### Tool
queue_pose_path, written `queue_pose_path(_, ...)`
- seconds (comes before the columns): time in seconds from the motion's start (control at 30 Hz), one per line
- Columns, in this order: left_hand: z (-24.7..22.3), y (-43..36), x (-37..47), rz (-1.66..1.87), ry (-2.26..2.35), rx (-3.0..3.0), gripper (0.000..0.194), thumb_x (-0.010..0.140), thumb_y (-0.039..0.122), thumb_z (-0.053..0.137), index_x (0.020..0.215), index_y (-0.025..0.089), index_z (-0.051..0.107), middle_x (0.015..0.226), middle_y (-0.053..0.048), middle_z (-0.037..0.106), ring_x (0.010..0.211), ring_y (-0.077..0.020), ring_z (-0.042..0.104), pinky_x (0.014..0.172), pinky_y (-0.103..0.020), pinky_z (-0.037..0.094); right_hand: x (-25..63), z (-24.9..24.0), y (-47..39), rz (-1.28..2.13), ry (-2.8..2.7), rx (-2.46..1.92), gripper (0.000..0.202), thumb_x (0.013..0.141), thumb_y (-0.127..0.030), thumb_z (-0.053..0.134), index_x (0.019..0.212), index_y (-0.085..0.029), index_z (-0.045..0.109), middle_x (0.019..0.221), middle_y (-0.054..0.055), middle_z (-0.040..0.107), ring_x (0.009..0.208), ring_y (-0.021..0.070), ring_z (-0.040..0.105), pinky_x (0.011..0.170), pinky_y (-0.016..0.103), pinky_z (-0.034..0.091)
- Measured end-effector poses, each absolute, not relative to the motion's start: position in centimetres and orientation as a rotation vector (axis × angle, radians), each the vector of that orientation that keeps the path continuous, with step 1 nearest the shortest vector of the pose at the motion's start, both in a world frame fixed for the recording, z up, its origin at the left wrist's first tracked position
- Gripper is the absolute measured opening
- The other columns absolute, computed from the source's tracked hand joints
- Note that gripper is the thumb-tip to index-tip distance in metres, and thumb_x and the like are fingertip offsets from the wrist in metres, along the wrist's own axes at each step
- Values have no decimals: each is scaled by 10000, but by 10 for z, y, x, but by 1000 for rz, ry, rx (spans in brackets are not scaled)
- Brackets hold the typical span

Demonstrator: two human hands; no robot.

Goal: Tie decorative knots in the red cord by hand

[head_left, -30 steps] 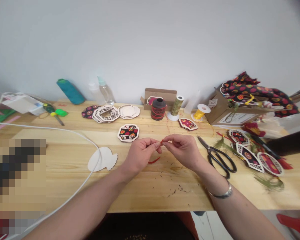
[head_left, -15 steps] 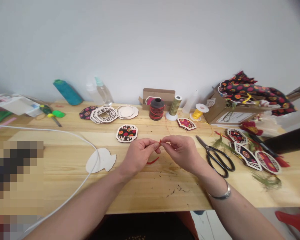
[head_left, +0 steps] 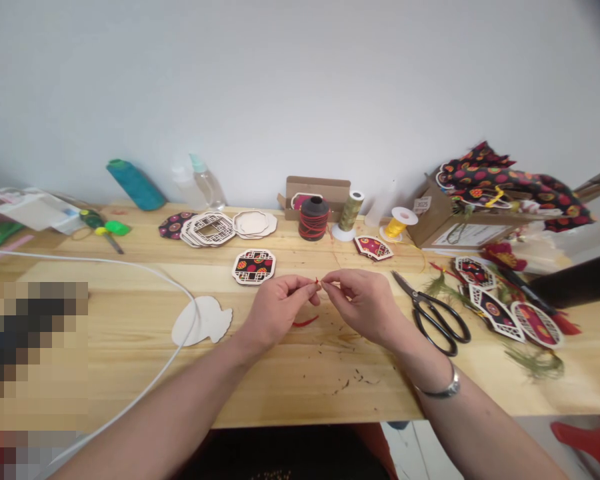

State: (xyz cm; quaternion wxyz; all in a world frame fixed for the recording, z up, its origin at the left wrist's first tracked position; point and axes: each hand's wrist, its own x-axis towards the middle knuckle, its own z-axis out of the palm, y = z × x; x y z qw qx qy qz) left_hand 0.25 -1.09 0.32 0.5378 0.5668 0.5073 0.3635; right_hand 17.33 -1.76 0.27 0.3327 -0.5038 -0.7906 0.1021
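Fingertip to fingertip, my two hands meet over the middle of the wooden table. My left hand (head_left: 280,303) pinches a thin red cord (head_left: 306,322), whose loose end hangs below the fingers. My right hand (head_left: 363,300), with a silver bracelet on its wrist, pinches close beside it at the same small red bit; the exact grip there is too small to make out. Just behind my left hand lies a patterned ornament (head_left: 253,267) with a pale lattice frame. Black-handled scissors (head_left: 437,317) rest to the right of my right hand.
Spools stand along the back: red cord (head_left: 313,219), green thread (head_left: 351,215), yellow thread (head_left: 395,227). A stack of lattice pieces (head_left: 210,229) lies back left, near a white cutout (head_left: 200,321) crossed by a white cable (head_left: 153,268). Finished-looking ornaments (head_left: 536,324) and a cardboard box (head_left: 447,223) occupy the right.
My fingertips have shifted slightly at the red cord, with a small gap opening between the two hands. Everything on the table stays where it was.
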Motion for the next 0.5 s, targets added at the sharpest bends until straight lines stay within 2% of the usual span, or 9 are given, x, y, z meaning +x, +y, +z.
queue_pose_path(0.23,-3,-9,1,917,1172,1311,251,792,373,598,664,168,667,632,8,631,467,-73,362,465,-223,286,172,5,-19,272,-2087,-1310,152,851,-222,532,811,-177,672,700,30,689,554,103,550,547,220,372)
queue_pose_path(0.5,1,-10,2,937,1232,1328,233,789,338,598,635,175,660,598,8,630,465,-86,418,471,-232,303,170,7,-23,338,-2161,-1286,164,857,-205,509,804,-185,663,722,28,687,580,106,549,566,224,362)
